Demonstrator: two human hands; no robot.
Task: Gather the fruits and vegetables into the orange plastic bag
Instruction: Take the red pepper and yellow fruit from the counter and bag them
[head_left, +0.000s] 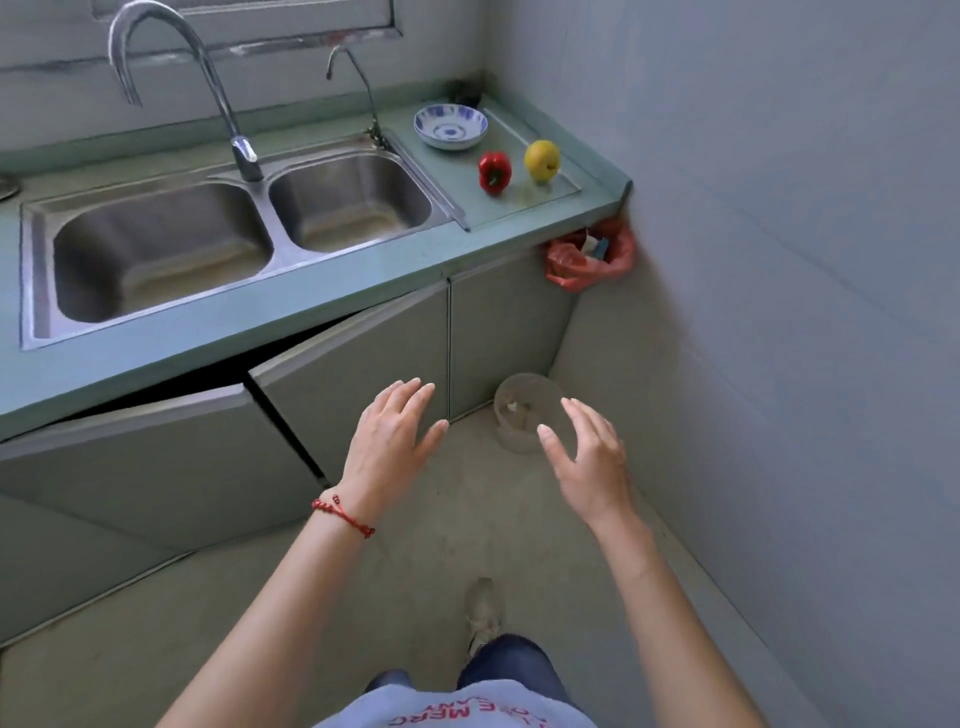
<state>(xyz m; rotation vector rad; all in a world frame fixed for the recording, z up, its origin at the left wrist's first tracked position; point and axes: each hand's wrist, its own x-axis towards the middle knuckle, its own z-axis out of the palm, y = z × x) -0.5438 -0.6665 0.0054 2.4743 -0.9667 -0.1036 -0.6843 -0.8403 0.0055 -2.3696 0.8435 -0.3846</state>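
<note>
A pale green bench (311, 291) runs along the back wall into a corner where it meets a plain grey side wall (779, 260). Set into it is a stainless steel double sink (156, 249) with a tall curved chrome tap (208, 88) behind the divider and a thinner small tap (358, 88) behind the right basin. On the right end of the bench lies a clear glass slab (550, 195), and on it stand a red bell pepper (494, 172) and, just beside it to the right, a round yellow fruit (542, 160), the two apart. Behind them sits a shallow blue-and-white ceramic bowl (450, 126). The crumpled orange plastic bag (589, 260) hangs or rests under the bench's right corner against the side wall, below the fruit, with some pale and blue bits showing at its mouth. Under the bench the grey cabinet doors (337, 384) are ajar, a dark gap showing along their top. On the concrete floor (415, 571) near the corner stands a round grey container (524, 410). Both hands are held out above the floor, apart, fingers spread and holding nothing: the left hand (389, 436) with a red string bracelet (343, 514) on its wrist, the right hand (587, 457) partly in front of the container.
</note>
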